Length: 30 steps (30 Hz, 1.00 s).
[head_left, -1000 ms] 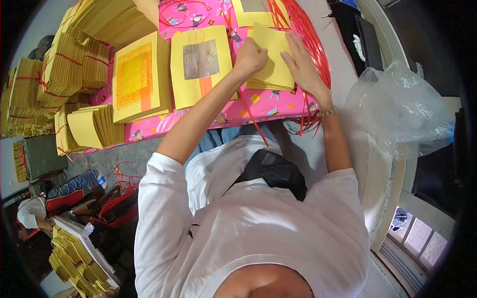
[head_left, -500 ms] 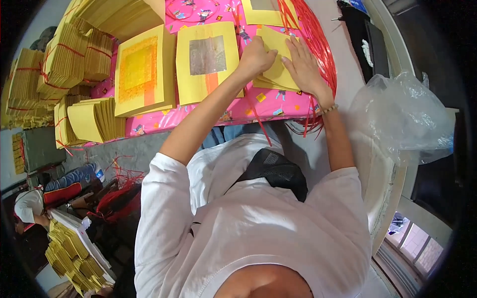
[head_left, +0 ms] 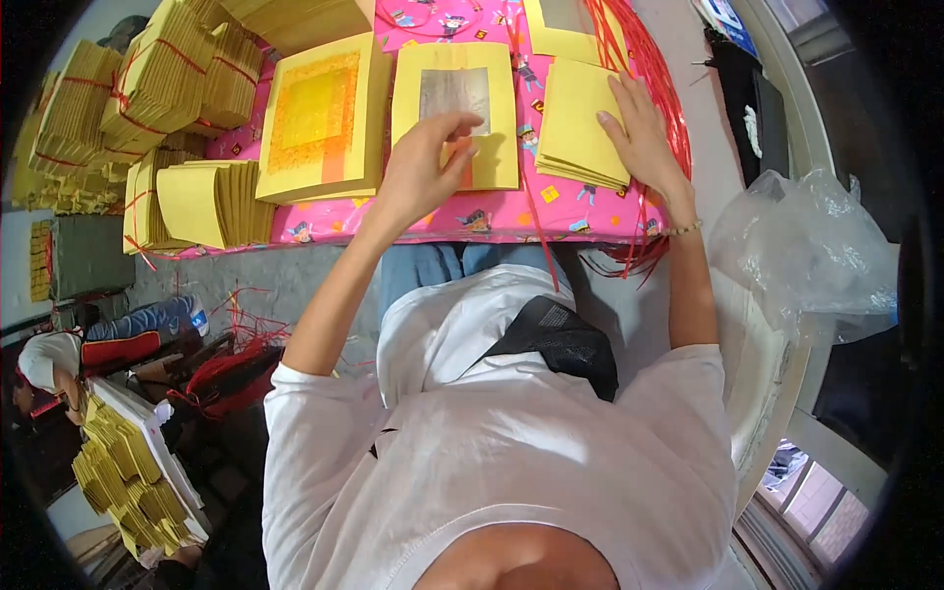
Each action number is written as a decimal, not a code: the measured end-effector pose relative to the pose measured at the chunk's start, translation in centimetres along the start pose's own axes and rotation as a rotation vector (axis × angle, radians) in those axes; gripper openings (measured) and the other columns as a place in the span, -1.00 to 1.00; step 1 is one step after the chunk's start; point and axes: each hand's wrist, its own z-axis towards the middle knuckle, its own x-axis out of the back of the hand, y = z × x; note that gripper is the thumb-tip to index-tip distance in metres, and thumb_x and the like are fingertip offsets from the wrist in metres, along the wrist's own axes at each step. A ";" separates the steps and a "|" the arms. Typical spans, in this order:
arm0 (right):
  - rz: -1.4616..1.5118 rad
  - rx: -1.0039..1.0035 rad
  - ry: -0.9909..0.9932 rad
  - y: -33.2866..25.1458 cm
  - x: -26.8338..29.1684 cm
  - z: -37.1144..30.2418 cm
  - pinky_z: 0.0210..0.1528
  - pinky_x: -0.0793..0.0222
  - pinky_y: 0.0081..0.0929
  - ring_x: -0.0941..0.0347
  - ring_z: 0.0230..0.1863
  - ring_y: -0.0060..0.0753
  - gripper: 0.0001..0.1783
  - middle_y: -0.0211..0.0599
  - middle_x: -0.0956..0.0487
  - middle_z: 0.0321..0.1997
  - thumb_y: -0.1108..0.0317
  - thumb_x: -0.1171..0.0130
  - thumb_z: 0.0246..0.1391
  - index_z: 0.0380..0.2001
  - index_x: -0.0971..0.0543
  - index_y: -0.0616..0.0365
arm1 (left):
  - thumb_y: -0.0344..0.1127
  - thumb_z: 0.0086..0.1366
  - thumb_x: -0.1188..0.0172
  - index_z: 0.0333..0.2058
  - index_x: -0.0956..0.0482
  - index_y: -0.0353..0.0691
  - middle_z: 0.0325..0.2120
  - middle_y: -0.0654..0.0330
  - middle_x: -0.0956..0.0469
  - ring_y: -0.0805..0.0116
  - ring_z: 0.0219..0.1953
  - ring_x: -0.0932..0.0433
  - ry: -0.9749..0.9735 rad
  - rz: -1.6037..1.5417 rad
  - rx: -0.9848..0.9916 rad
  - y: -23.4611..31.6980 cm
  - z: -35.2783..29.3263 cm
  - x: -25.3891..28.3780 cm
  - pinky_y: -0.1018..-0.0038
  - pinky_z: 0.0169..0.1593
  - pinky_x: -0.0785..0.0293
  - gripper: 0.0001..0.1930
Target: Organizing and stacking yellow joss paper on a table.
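Observation:
My right hand (head_left: 641, 141) lies with stretched fingers on the right edge of a small pile of folded yellow paper (head_left: 575, 123). Over the lower part of a yellow paper stack with a silver square (head_left: 457, 90) hovers my left hand (head_left: 425, 169). Its fingers are curved, the thumb stands apart from them, and I see nothing in it. Just left of that hand sits a thicker yellow paper stack with an orange and gold square (head_left: 317, 116).
Red plastic strings (head_left: 661, 69) run along the right side of the pink patterned tabletop (head_left: 334, 228). Bundles of yellow paper tied with red string (head_left: 157, 79) pile up at left. A clear plastic bag (head_left: 806, 251) lies at right. Another person (head_left: 54, 364) is at lower left.
My left hand has let go of the folded paper pile and moved left over the silver-square stack. My right hand remains on the pile. The view has shifted slightly.

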 end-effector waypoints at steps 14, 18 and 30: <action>0.125 0.534 -0.025 -11.6 1.3 -0.1 -0.07 -0.25 -0.34 -0.38 -0.11 -0.27 -0.57 -0.33 -0.46 -0.27 0.14 -0.36 -0.24 -0.25 -0.55 0.08 | -0.38 -0.09 -0.35 -0.21 -0.53 -0.14 -0.27 0.14 -0.47 0.12 -0.14 -0.40 -0.030 0.376 -0.221 -2.2 -2.8 0.3 0.30 -0.05 -0.38 -0.61; 0.069 0.525 -0.082 -12.0 -0.4 -0.3 -0.10 -0.26 -0.33 -0.39 -0.12 -0.29 -0.57 -0.33 -0.46 -0.27 0.14 -0.38 -0.26 -0.29 -0.54 0.08 | -0.37 -0.09 -0.34 -0.24 -0.53 -0.13 -0.29 0.20 -0.48 0.16 -0.15 -0.43 -0.042 0.408 -0.217 -2.2 -2.8 0.3 0.32 -0.09 -0.41 -0.64; 0.191 0.502 -0.210 -11.5 0.1 0.6 -0.26 -0.33 -0.32 -0.47 -0.34 -0.22 -0.82 -0.33 -0.53 -0.38 0.25 -0.20 -0.03 -0.47 -0.57 0.15 | -0.28 0.10 -0.21 -0.41 -0.63 -0.20 -0.47 0.14 -0.58 0.11 -0.37 -0.54 -0.018 0.244 -0.190 -3.0 -2.3 1.3 0.29 -0.26 -0.46 -0.86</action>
